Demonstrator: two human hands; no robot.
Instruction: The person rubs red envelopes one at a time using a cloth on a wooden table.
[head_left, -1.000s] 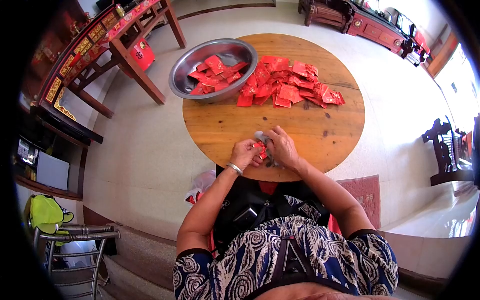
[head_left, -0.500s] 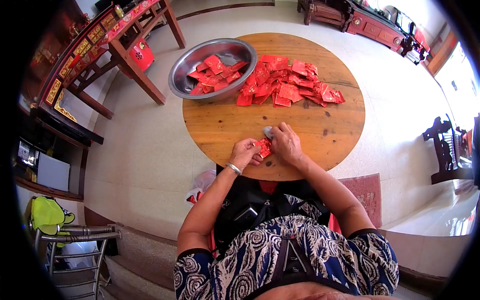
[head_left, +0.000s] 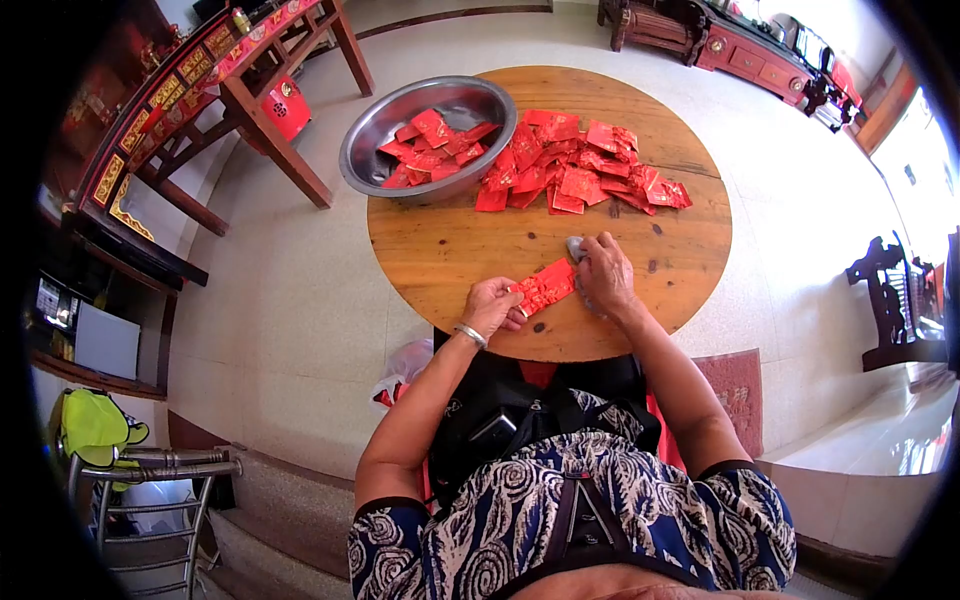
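A red envelope (head_left: 545,287) with gold print lies at a slant between my hands, low over the near part of the round wooden table (head_left: 440,255). My left hand (head_left: 490,305) is closed, pinching the envelope's left end between thumb and fingers. At the envelope's right end, my right hand (head_left: 606,272) has its fingers curled round a small grey-white thing (head_left: 575,247) that sticks out past the fingertips. Its kind is not clear. Whether the right fingers also touch the envelope I cannot tell.
On the table's far side is a heap of red envelopes (head_left: 580,170). Left of it a metal basin (head_left: 360,170) holds more red envelopes (head_left: 432,150) and overhangs the table edge. A plastic bag (head_left: 405,365) hangs low beside the near left edge.
My right hand has moved right and slightly away from me with the grey-white thing. Much more of the red envelope now shows between the hands. My left hand has stayed about in place.
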